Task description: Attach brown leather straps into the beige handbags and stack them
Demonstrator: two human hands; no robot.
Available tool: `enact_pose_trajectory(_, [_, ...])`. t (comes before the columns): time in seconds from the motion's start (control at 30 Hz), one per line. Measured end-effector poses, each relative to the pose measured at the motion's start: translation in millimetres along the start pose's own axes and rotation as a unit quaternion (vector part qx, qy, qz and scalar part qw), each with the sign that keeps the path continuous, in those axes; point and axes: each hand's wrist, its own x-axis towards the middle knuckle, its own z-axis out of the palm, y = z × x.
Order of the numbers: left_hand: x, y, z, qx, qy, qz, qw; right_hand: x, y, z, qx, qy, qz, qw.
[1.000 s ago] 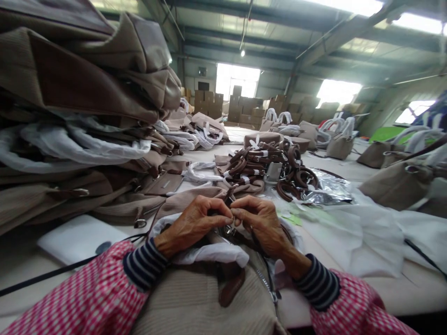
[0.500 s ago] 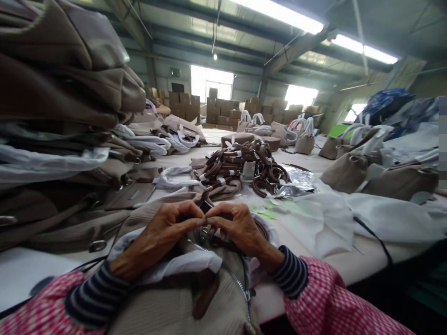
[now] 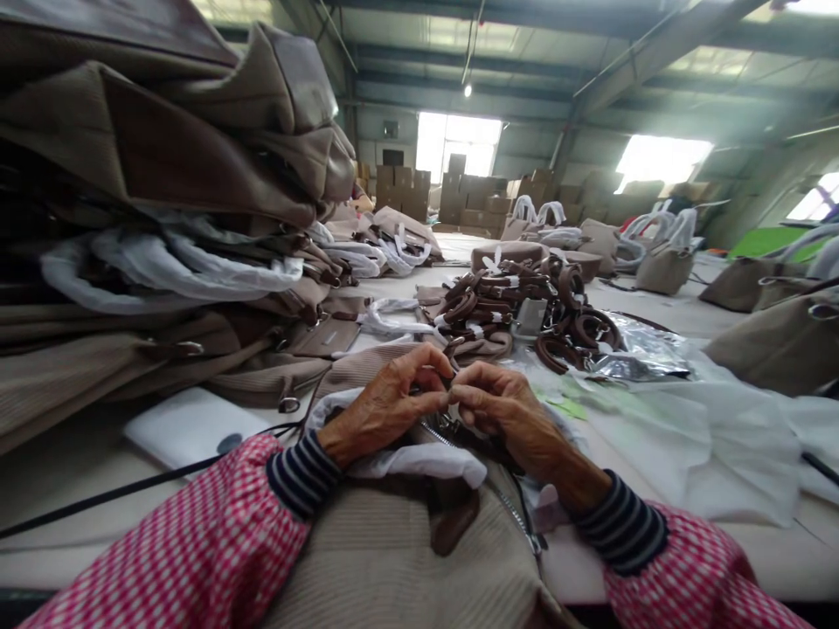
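Currently fastening hardware: left hand (image 3: 386,406) and right hand (image 3: 504,411) pinch one small metal fitting (image 3: 451,395) above beige bag (image 3: 393,559) at table's (image 3: 721,559) near edge. Next calls for fine fingertip alignment.

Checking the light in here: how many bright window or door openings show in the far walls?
3: a large opening at centre back, a window to its right, and a window at the right edge. Stacked bags may hide others.
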Motion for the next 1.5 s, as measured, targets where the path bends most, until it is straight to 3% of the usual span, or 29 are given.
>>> enact_pose_trajectory(0.33, [-1,1,-2.2,0.018,-0.045,-0.009,0.999,4,4,-5,0.02,-0.039,0.016,0.999])
enact_pose_trajectory(0.8, [-1,-1,0.8,0.031,-0.015,0.011,0.999,4,3,0,0.02,-0.018,0.001,1.0])
enact_pose_trajectory(1.03, [-3,-3,3.3,0.099,0.03,0.035,0.994,2,3,7,0.029,-0.008,-0.001,1.0])
enact_pose_trajectory(1.27, [-7,-4,4.3,0.122,0.05,0.019,0.991,-1,3,11,0.005,0.0,-0.006,1.0])
enact_pose_trajectory(1.4, [-4,-5,2.8,0.124,0.035,0.02,0.991,3,5,11,-0.006,-0.005,-0.015,1.0])
enact_pose_trajectory(1.5, [0,-2,-1.6,0.164,0.008,0.018,0.986,0,-9,-3,-0.048,-0.016,-0.043,0.998])
